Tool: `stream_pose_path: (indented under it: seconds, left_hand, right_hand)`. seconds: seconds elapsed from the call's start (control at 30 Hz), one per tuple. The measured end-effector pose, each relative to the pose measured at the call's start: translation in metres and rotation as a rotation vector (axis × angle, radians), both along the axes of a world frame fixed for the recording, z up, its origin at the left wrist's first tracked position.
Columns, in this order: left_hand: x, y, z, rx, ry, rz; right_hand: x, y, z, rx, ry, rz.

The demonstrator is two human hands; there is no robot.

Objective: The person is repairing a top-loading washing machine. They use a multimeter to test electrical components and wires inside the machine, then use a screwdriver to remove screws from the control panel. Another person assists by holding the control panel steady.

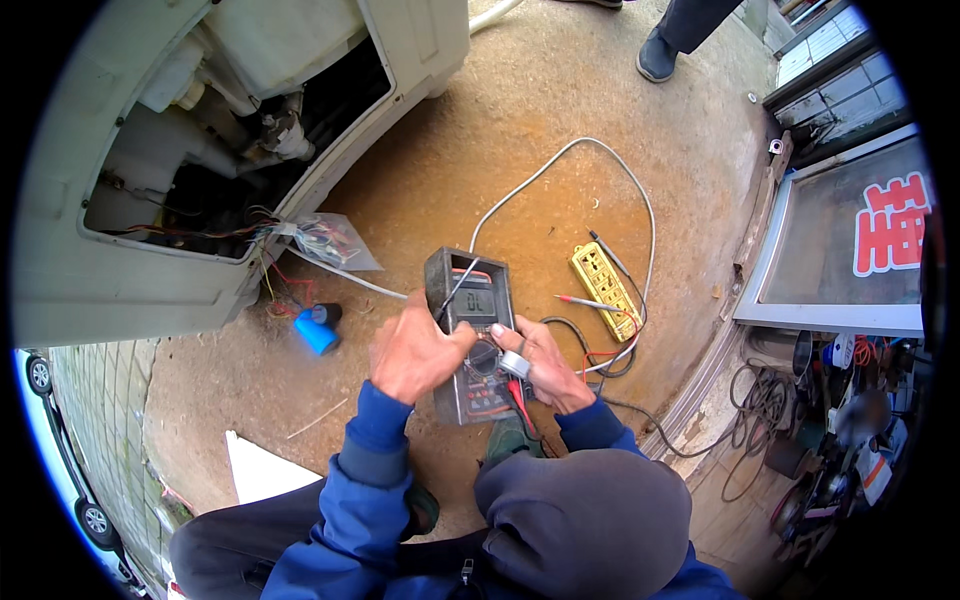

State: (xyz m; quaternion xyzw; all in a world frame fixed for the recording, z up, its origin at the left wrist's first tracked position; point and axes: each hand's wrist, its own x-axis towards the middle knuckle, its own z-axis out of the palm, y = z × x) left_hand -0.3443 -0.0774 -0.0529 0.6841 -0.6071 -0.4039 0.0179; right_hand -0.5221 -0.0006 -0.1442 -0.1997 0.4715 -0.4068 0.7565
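A dark grey multimeter [474,303] in a boxy, worn case is held between my hands, its screen lit and dial facing up. My left hand [412,352] grips its left side, thumb near the dial. A thin metal rod [459,284] slants from this hand across the meter's top; its kind cannot be told. My right hand [548,368] closes round the right side, thumb by the dial. Beside its fingers sits a small pale round piece [515,364]. A red lead plug [517,391] enters the meter's lower part. A red-tipped test probe [585,301] lies across a yellow power strip [605,288].
At upper left stands a white appliance [70,190] with an opened side and loose wires. By it lie a plastic bag [335,243] and a blue cylinder [316,333]. A grey cable [650,190] loops across the floor. Someone's shoe [657,56] shows at the top; tools clutter the right.
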Motion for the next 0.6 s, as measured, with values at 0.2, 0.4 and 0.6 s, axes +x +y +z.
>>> stream_pose_path:
  seconds: [0.2, 0.4, 0.6]
  left_hand:
    - [-0.026, -0.018, 0.042, -0.083, -0.251, -0.183]
    - [-0.001, -0.024, -0.015, 0.156, -0.436, -0.276]
    - [0.017, -0.013, -0.072, -0.013, 0.021, -0.196]
  right_hand:
    - [0.007, 0.005, 0.006, 0.035, -0.222, -0.127]
    - [0.056, 0.03, -0.07, 0.156, -0.346, -0.164]
    - [0.02, 0.01, -0.062, -0.037, 0.151, -0.204]
